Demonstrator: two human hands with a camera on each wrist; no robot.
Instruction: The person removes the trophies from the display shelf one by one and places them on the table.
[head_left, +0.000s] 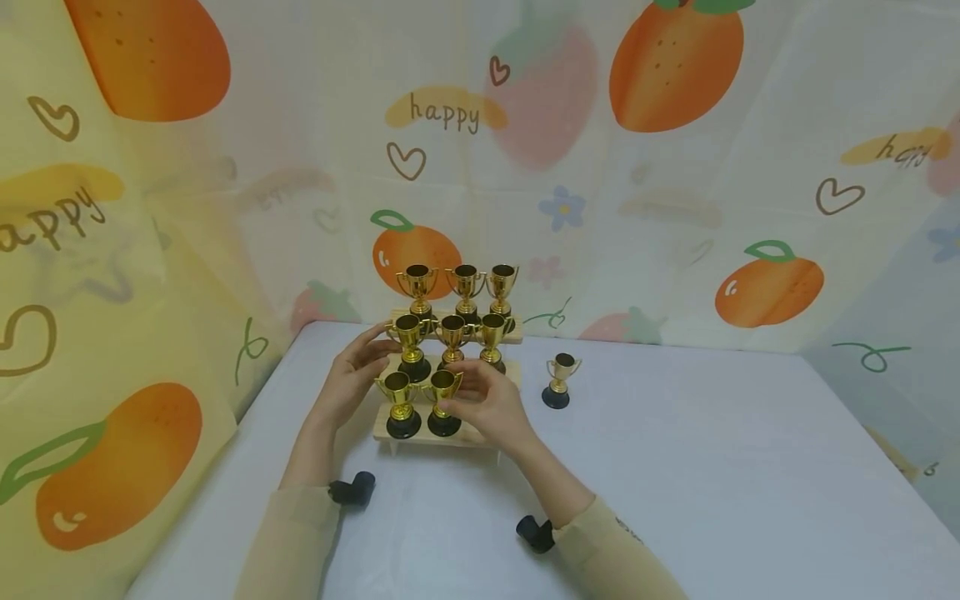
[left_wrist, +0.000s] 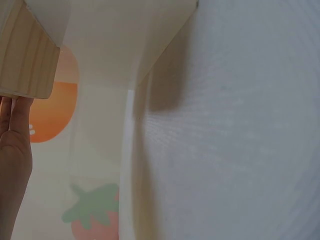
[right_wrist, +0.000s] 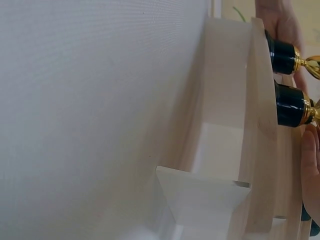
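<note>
A tiered wooden shelf (head_left: 476, 434) on white supports carries small gold trophy cups on black bases: three on the back tier, three on the middle, two on the front. My right hand (head_left: 495, 407) pinches the right trophy of the front tier (head_left: 442, 423), thumb and fingers about its cup. That trophy's black base (right_wrist: 290, 104) stands on the board in the right wrist view. Beside it is the left front trophy (head_left: 402, 423). At the shelf's left side is my left hand (head_left: 348, 379); in the left wrist view its extended fingers (left_wrist: 20, 115) touch a wooden board end (left_wrist: 32, 65).
One more trophy (head_left: 557, 397) stands on the white-covered table (head_left: 712, 450), right of the shelf. A fruit-patterned curtain (head_left: 480, 192) hangs close behind the shelf. Black wrist-worn pieces (head_left: 352, 490) sit at both cuffs.
</note>
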